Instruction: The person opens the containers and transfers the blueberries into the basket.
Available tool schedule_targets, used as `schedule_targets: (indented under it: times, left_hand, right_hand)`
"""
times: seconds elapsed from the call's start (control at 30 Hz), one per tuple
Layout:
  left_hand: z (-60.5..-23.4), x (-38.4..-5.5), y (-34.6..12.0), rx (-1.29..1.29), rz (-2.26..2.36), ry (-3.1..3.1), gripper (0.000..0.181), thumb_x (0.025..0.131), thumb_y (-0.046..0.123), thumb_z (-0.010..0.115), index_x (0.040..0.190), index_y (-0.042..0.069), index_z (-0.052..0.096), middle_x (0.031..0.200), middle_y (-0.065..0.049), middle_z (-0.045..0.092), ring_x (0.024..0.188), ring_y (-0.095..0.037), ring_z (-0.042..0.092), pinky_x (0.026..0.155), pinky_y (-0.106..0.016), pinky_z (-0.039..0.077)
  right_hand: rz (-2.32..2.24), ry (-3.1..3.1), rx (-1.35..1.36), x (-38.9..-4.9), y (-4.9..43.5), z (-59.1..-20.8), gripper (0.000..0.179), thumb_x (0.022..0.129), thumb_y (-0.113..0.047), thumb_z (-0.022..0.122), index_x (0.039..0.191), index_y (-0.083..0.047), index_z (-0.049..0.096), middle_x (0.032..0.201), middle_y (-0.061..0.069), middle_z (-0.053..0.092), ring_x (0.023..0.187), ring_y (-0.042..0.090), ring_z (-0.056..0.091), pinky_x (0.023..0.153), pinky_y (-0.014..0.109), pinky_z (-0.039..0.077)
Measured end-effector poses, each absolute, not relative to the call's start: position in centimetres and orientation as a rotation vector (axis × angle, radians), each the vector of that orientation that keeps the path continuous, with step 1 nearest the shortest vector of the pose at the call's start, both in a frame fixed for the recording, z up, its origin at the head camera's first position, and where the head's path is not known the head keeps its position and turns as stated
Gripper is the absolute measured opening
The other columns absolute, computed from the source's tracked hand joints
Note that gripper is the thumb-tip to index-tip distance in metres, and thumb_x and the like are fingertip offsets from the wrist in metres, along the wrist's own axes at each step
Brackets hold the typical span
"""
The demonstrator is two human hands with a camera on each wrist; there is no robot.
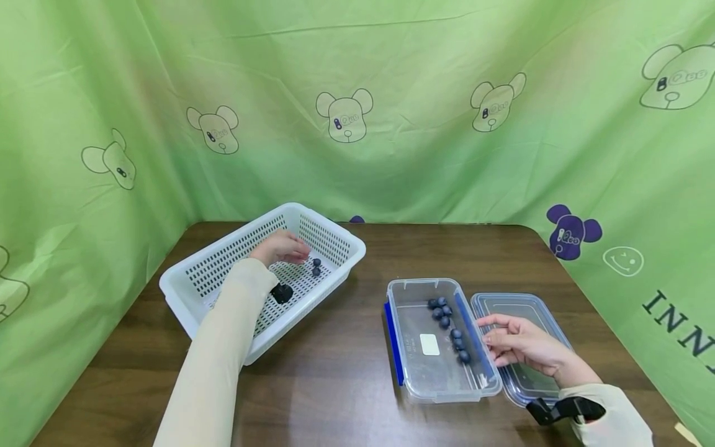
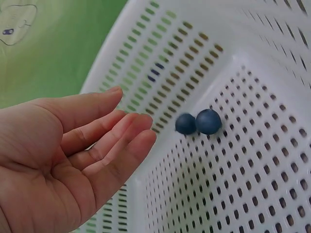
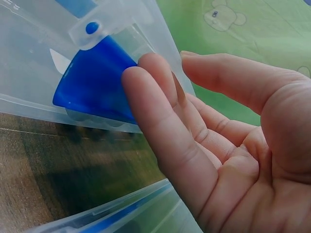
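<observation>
Inside the white perforated basket [image 1: 341, 264] on the left, my left hand [image 1: 282, 247] hovers with its palm and loosely bent fingers around nothing. Just beyond its fingertips, two blueberries [image 2: 198, 122] sit side by side on the basket floor. My right hand [image 1: 525, 347] is at the right side of a clear plastic box [image 1: 416, 379], fingers relaxed and nothing held. Its fingertips are right at the box's blue side latch [image 3: 97, 80]. Several blueberries [image 1: 445, 322] lie along the right half of the box floor.
A clear lid [image 1: 527, 304] lies on the wooden table [image 1: 313, 397] to the right of the box, partly under my right hand. Behind the table hangs a green curtain [image 1: 413, 161] with printed bear heads. Bare tabletop separates basket and box.
</observation>
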State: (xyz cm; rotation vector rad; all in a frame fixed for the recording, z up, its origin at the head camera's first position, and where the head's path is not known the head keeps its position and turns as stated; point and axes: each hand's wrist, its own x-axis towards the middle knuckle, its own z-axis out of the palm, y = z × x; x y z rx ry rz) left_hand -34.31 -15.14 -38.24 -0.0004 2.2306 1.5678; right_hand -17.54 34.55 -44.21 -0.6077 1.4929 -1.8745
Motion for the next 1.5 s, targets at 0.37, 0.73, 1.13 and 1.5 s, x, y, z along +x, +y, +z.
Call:
schedule_targets:
  times: [0.37, 0.73, 1.13, 1.5]
  left_hand:
    - [-35.6, -34.0, -12.3, 0.101, 1.669, 2.109, 0.040, 0.098, -0.001, 0.059, 0.135, -0.015, 0.050, 0.135, -0.033, 0.053, 0.124, -0.040, 0.055, 0.096, -0.036, 0.055]
    - [-33.6, -33.0, -9.3, 0.160, 1.739, 2.008, 0.034, 0.096, -0.004, 0.062, 0.128, -0.013, 0.055, 0.125, -0.030, 0.061, 0.120, -0.040, 0.059, 0.097, -0.040, 0.055]
    - [-32.9, -30.3, -3.1, 0.444, 1.561, 1.959, 0.032, 0.095, -0.006, 0.062, 0.126, -0.014, 0.059, 0.118, -0.027, 0.066, 0.118, -0.043, 0.059, 0.093, -0.040, 0.057]
    - [-34.5, -27.9, 4.2, 0.575, 1.354, 1.913, 0.029, 0.091, -0.006, 0.068, 0.118, -0.014, 0.063, 0.103, -0.024, 0.071, 0.090, -0.030, 0.072, 0.080, -0.036, 0.062]
  right_hand:
    - [-1.871, 1.515, -0.590, -17.5, 34.5, -44.2, 0.043, 0.101, 0.011, 0.039, 0.128, -0.016, 0.061, 0.096, 0.004, 0.072, 0.086, 0.014, 0.070, 0.077, 0.029, 0.061]
    - [-1.862, 1.528, -0.578, -17.4, 34.5, -44.3, 0.043, 0.101, 0.010, 0.040, 0.128, -0.016, 0.061, 0.096, 0.004, 0.071, 0.086, 0.014, 0.070, 0.077, 0.029, 0.061]
    - [-1.864, 1.563, -0.578, -17.3, 34.4, -44.5, 0.043, 0.101, 0.009, 0.041, 0.126, -0.018, 0.062, 0.095, 0.001, 0.071, 0.085, 0.012, 0.069, 0.075, 0.026, 0.061]
    - [-1.862, 1.563, -0.573, -17.5, 34.6, -44.1, 0.041, 0.101, 0.009, 0.041, 0.126, -0.017, 0.062, 0.096, 0.004, 0.072, 0.085, 0.014, 0.070, 0.076, 0.028, 0.061]
